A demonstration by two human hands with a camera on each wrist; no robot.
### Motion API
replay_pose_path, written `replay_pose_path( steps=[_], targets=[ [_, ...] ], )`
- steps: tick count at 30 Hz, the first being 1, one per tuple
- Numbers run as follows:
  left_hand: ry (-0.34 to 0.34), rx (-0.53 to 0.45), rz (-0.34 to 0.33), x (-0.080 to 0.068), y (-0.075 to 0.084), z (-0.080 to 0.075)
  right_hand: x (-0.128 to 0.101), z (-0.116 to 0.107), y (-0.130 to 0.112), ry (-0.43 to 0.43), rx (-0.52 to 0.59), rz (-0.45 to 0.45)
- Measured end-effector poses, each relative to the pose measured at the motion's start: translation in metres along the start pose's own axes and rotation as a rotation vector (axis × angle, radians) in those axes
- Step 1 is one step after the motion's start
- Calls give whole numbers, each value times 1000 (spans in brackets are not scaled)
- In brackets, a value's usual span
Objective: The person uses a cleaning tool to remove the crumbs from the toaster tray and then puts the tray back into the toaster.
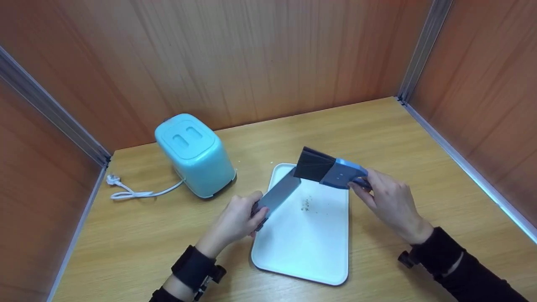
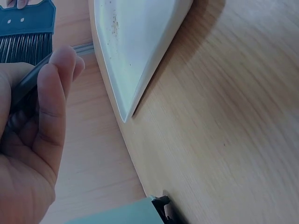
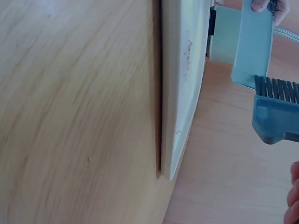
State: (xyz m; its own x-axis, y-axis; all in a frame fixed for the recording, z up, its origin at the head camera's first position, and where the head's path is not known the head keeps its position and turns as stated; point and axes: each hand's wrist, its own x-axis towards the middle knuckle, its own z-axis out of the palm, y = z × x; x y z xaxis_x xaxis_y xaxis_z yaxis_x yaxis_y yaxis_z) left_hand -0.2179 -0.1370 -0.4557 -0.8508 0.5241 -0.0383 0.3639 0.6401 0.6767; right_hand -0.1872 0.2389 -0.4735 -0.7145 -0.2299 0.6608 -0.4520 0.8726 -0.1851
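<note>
My left hand (image 1: 237, 218) grips the handle of a small blue-grey dustpan (image 1: 280, 192), held tilted over the left side of a white tray (image 1: 302, 256). In my right hand (image 1: 390, 201) is a blue hand brush (image 1: 342, 173) with black bristles. The bristles meet the far end of the dustpan, as the right wrist view also shows at the dustpan's edge (image 3: 250, 70). Brown crumbs (image 1: 305, 204) lie on the tray below both tools. In the left wrist view the fingers curl round the dustpan's dark handle (image 2: 28, 86).
A light blue toaster (image 1: 197, 161) with a lid on top stands left of the tray. Its white cord and plug (image 1: 134, 193) lie on the wooden table (image 1: 168, 239). Wood-grain panels (image 1: 251, 63) enclose the back and both sides. A few white specks lie near the toaster.
</note>
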Motion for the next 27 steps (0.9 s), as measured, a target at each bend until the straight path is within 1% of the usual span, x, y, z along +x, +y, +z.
replay_pose_path(
  steps=[3, 7, 11, 15, 22, 27],
  targets=[
    [-5, -11, -12, 1, 2, -1, 0, 2, 0, 24, -10, -20],
    [-9, -18, -23, 1, 3, -2, 0, 3, -1, 41, -6, -20],
    [-11, -14, -31, 1, 3, -2, -1, 3, -1, 13, 1, -17],
    [-6, -15, -23, 2, 2, -2, -2, 5, 0, -21, -11, -17],
    [38, 6, 54, 2, 0, 0, -7, 8, 4, -40, -29, -52],
    [30, 10, 38, 1, -1, 0, -7, 8, 4, -102, -31, -50]
  ],
)
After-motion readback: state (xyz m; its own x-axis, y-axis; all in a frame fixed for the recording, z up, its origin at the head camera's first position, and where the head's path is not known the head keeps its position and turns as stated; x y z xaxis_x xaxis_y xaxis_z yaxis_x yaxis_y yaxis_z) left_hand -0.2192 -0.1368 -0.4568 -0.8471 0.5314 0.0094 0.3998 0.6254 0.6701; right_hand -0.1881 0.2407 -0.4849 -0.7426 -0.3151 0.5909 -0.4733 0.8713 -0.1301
